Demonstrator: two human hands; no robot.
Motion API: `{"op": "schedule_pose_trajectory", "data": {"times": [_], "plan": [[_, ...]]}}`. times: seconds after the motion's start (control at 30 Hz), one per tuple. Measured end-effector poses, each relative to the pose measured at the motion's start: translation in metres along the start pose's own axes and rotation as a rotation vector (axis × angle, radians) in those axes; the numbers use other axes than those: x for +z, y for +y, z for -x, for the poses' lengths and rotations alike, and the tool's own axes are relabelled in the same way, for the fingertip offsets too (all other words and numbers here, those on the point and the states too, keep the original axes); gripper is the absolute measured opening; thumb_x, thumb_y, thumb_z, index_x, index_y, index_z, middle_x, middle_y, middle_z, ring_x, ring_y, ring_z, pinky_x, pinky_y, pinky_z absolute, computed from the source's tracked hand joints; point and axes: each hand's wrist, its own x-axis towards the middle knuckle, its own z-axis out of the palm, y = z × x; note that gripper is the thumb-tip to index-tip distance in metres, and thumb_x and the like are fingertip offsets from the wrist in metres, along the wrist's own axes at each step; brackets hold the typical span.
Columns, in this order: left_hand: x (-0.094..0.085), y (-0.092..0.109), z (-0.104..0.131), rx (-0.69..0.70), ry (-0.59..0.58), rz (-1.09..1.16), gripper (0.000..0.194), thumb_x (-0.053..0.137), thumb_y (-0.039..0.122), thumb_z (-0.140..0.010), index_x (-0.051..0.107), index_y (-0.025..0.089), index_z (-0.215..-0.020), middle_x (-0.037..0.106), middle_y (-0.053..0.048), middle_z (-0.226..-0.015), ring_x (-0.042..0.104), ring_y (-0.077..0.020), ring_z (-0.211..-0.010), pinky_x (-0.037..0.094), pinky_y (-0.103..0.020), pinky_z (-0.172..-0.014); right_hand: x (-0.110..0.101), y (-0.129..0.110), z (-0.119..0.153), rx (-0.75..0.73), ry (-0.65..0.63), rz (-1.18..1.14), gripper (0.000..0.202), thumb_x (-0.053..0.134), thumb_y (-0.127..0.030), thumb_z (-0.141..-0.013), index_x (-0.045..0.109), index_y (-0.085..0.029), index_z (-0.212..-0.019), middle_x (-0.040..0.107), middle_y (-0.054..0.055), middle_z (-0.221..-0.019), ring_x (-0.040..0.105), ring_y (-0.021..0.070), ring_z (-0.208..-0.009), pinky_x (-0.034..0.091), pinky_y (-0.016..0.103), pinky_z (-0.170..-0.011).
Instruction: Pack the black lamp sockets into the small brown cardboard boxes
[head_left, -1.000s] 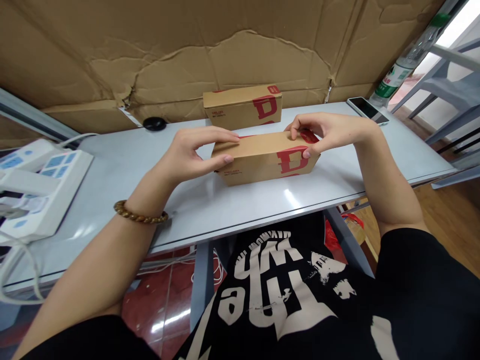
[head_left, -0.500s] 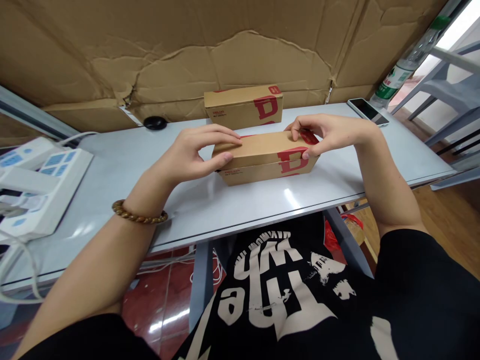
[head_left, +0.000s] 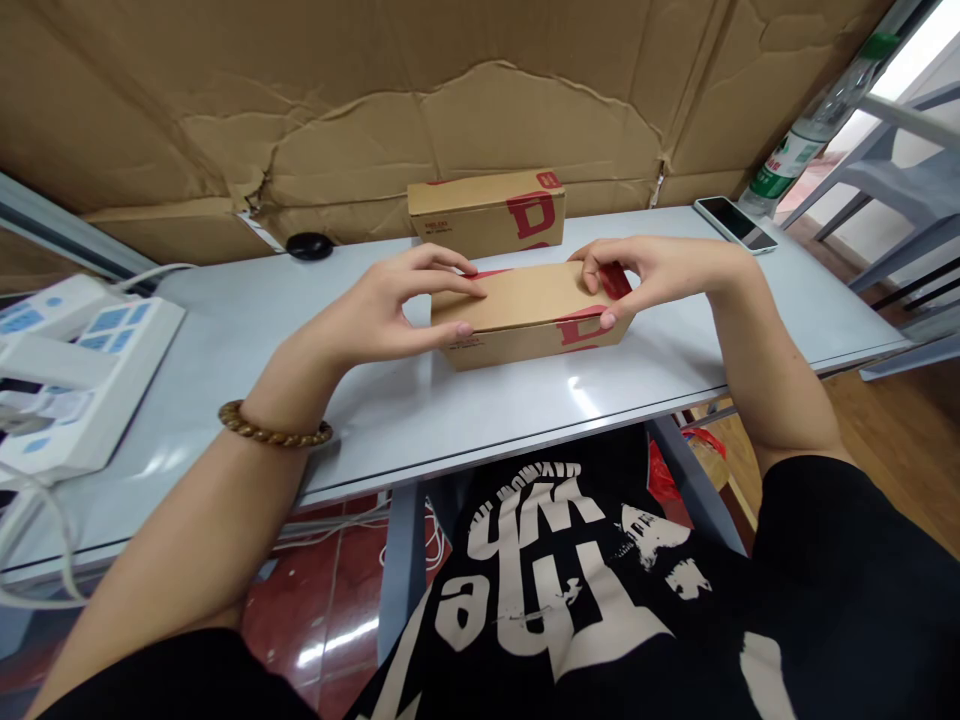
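Hands [head_left: 379, 305] [head_left: 660, 272], nearer box [head_left: 525, 298] between them

My front box [head_left: 525, 297] is brown with red print, my tee [head_left: 570, 580] black with cream lettering, desk [head_left: 255, 320] kinda pale grey.

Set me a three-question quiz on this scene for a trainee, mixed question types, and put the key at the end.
1. True or false: the left hand and the right hand both touch the nearer box.

2. Which thing lies closest to the base of the plastic bottle?
A) black disc
B) phone
C) white power strip

3. Fill the gap: the brown bracelet is worn on the ____ wrist.

Key: 1 true; 2 B; 3 left.
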Motion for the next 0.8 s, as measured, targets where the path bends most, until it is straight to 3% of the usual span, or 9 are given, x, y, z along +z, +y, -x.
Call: {"op": "schedule_pose_trajectory", "data": {"times": [0.1, 0.27, 0.4, 0.53, 0.63, 0.8], "plan": [[0.004, 0.0, 0.001, 0.026, -0.016, 0.008, 0.052, 0.085, 0.074, -0.094, 0.09, 0.032, -0.125, 0.078, -0.013, -0.151, 0.075, -0.0382, -0.139, 0.059, -0.057, -0.127, 0.004, -0.002, -0.002, -0.011, -0.007, 0.041, 0.054, 0.102, -0.068, -0.082, 0.068, -0.029, -0.095, 0.068, 0.003, -0.11, 0.057, 0.0233, -0.094, 0.048, 0.039, -0.081], [0.007, -0.002, 0.0, 0.001, -0.019, -0.016, 0.059, 0.087, 0.082, -0.089, 0.087, 0.034, -0.123, 0.077, -0.011, -0.157, 0.075, -0.039, -0.141, 0.058, -0.058, -0.129, 0.013, -0.004, -0.006, 0.023, 0.123, 0.103, 0.06, 0.107, -0.058, -0.073, 0.064, -0.029, -0.101, 0.066, 0.004, -0.114, 0.058, 0.0269, -0.098, 0.049, 0.041, -0.083], [0.008, -0.011, -0.001, -0.031, 0.038, -0.072, 0.058, 0.08, 0.08, -0.094, 0.087, 0.033, -0.127, 0.077, -0.011, -0.16, 0.074, -0.0402, -0.146, 0.056, -0.058, -0.132, 0.021, 0.007, -0.017, -0.037, 0.314, 0.216, 0.043, 0.097, -0.051, -0.084, 0.068, -0.028, -0.105, 0.067, 0.01, -0.134, 0.062, 0.0311, -0.108, 0.055, 0.048, -0.096], [0.01, -0.024, -0.002, -0.117, 0.092, -0.141, 0.063, 0.071, 0.077, -0.102, 0.086, 0.032, -0.142, 0.074, -0.009, -0.167, 0.068, -0.0404, -0.156, 0.048, -0.059, -0.139, 0.032, 0.033, -0.035, -0.174, 0.528, 0.35, 0.016, 0.076, -0.028, -0.097, 0.075, -0.027, -0.114, 0.068, 0.014, -0.147, 0.069, 0.034, -0.118, 0.06, 0.054, -0.104], [0.012, -0.034, -0.002, -0.156, 0.108, -0.179, 0.063, 0.066, 0.071, -0.106, 0.084, 0.03, -0.151, 0.071, -0.008, -0.171, 0.061, -0.0417, -0.164, 0.041, -0.061, -0.145, 0.04, 0.05, -0.049, -0.223, 0.627, 0.438, 0.031, 0.062, -0.015, -0.098, 0.078, -0.026, -0.122, 0.073, 0.014, -0.135, 0.073, 0.0343, -0.115, 0.063, 0.055, -0.101], [0.013, -0.05, -0.003, -0.197, 0.111, -0.213, 0.063, 0.06, 0.068, -0.112, 0.08, 0.031, -0.16, 0.068, -0.007, -0.175, 0.048, -0.0466, -0.174, 0.033, -0.071, -0.146, 0.047, 0.062, -0.061, -0.183, 0.728, 0.555, 0.036, 0.057, -0.015, -0.102, 0.082, -0.026, -0.125, 0.077, 0.015, -0.134, 0.074, 0.038, -0.124, 0.063, 0.06, -0.109]]}}
